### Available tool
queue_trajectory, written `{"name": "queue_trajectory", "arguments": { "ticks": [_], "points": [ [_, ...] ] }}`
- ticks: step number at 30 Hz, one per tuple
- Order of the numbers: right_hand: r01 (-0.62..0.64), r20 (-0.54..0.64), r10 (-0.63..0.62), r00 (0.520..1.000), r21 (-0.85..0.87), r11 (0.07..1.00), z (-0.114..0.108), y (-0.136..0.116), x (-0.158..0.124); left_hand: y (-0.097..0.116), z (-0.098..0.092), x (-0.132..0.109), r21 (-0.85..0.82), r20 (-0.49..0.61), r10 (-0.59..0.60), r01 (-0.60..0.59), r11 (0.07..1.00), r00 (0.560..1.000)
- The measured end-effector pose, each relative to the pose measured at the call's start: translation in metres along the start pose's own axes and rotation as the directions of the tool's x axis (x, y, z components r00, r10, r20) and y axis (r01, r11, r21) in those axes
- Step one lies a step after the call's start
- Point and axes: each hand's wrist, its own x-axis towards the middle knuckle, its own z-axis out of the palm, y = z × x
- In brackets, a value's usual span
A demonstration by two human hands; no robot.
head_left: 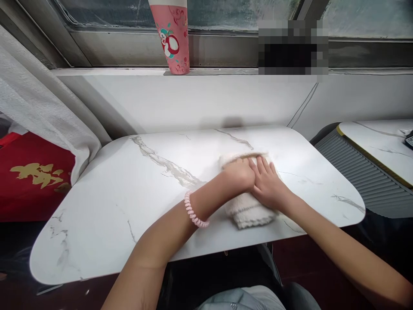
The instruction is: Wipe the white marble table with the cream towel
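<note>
A cream, fluffy towel [253,215] lies folded on the white marbled table [106,193], right of its middle. My left hand [240,172] is bent at the wrist and closed on the towel's upper part; its fingertips are hidden. Flat on the same towel rests my right hand [269,185], fingers stretched and a little apart, its fingertips side touching my left hand. A pink coiled band [193,211] circles my left wrist.
A pink patterned cup [174,41] stands on the window sill [222,72]. White curtain [41,99] hangs at the left, beside a red bag [32,185] with gold print. To the right, another table [380,137] adjoins a grey ribbed panel [361,168]. Thin cables [303,105] run down the wall.
</note>
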Motion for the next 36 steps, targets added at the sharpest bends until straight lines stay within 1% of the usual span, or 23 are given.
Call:
{"name": "queue_trajectory", "arguments": {
  "ticks": [1, 2, 3, 4, 5, 7, 9, 11, 13, 15, 17, 20, 23, 25, 28, 30, 32, 34, 36],
  "points": [
    [-0.002, -0.011, 0.002, 1.0, 0.013, 1.0, 0.002, 0.002, 0.014, -0.004, 0.002, 0.005, 0.018, 0.0, -0.073, 0.073, 0.997, 0.997],
    [-0.005, -0.024, 0.005, 1.0, 0.024, 1.0, 0.004, 0.004, 0.03, -0.009, 0.005, 0.01, 0.032, -0.022, -0.135, 0.136, 0.99, 0.991],
    [-0.009, -0.039, 0.01, 0.999, 0.032, 0.999, 0.006, 0.007, 0.046, -0.014, 0.009, 0.017, 0.044, -0.055, -0.198, 0.2, 0.979, 0.979],
    [-0.019, -0.052, 0.021, 0.998, 0.039, 0.999, 0.006, 0.01, 0.063, -0.021, 0.013, 0.024, 0.046, -0.121, -0.232, 0.239, 0.97, 0.965],
    [-0.035, -0.061, 0.038, 0.997, 0.048, 0.998, 0.006, 0.014, 0.079, -0.029, 0.017, 0.031, 0.048, -0.195, -0.238, 0.252, 0.967, 0.951],
    [-0.077, -0.065, 0.082, 0.995, 0.074, 0.994, 0.005, 0.02, 0.108, -0.046, 0.024, 0.045, 0.062, -0.336, -0.206, 0.24, 0.969, 0.919],
    [-0.102, -0.054, 0.109, 0.993, 0.109, 0.989, 0.002, 0.024, 0.129, -0.063, 0.03, 0.056, 0.061, -0.447, -0.199, 0.251, 0.966, 0.872],
    [-0.106, -0.043, 0.113, 0.993, 0.137, 0.985, -0.002, 0.027, 0.143, -0.077, 0.035, 0.063, 0.038, -0.524, -0.219, 0.279, 0.959, 0.823],
    [-0.103, -0.042, 0.111, 0.993, 0.15, 0.983, -0.004, 0.029, 0.15, -0.085, 0.038, 0.066, 0.013, -0.561, -0.236, 0.294, 0.956, 0.793],
    [-0.095, -0.049, 0.104, 0.993, 0.158, 0.983, -0.005, 0.029, 0.151, -0.088, 0.038, 0.065, 0.001, -0.566, -0.236, 0.287, 0.958, 0.79],
    [-0.089, -0.055, 0.099, 0.994, 0.166, 0.982, -0.005, 0.03, 0.148, -0.087, 0.035, 0.062, 0.001, -0.549, -0.229, 0.275, 0.961, 0.804],
    [-0.076, -0.052, 0.086, 0.995, 0.173, 0.982, -0.003, 0.035, 0.137, -0.079, 0.024, 0.055, 0.028, -0.473, -0.215, 0.259, 0.966, 0.855],
    [-0.041, -0.062, 0.051, 0.997, 0.163, 0.986, 0.0, 0.045, 0.112, -0.061, 0.009, 0.045, 0.089, -0.368, -0.168, 0.214, 0.973, 0.914],
    [-0.008, -0.074, 0.019, 0.997, 0.147, 0.989, 0.001, 0.053, 0.085, -0.042, 0.001, 0.036, 0.142, -0.29, -0.094, 0.14, 0.98, 0.953],
    [0.042, -0.086, -0.031, 0.996, 0.129, 0.991, 0.001, 0.061, 0.029, -0.007, -0.008, 0.017, 0.196, -0.125, 0.03, -0.005, 0.981, 0.992],
    [0.044, -0.075, -0.035, 0.997, 0.128, 0.991, 0.001, 0.059, -0.01, 0.017, -0.011, 0.002, 0.201, -0.025, 0.098, -0.092, 0.975, 0.995],
    [0.034, -0.071, -0.025, 0.997, 0.122, 0.992, 0.001, 0.055, -0.044, 0.036, -0.011, -0.011, 0.18, 0.042, 0.162, -0.167, 0.969, 0.986],
    [0.027, -0.087, -0.017, 0.996, 0.11, 0.994, 0.003, 0.049, -0.067, 0.049, -0.01, -0.021, 0.162, 0.093, 0.2, -0.213, 0.964, 0.975],
    [0.029, -0.107, -0.018, 0.994, 0.1, 0.995, 0.006, 0.045, -0.078, 0.056, -0.01, -0.027, 0.166, 0.127, 0.206, -0.226, 0.96, 0.97]
  ]
}}
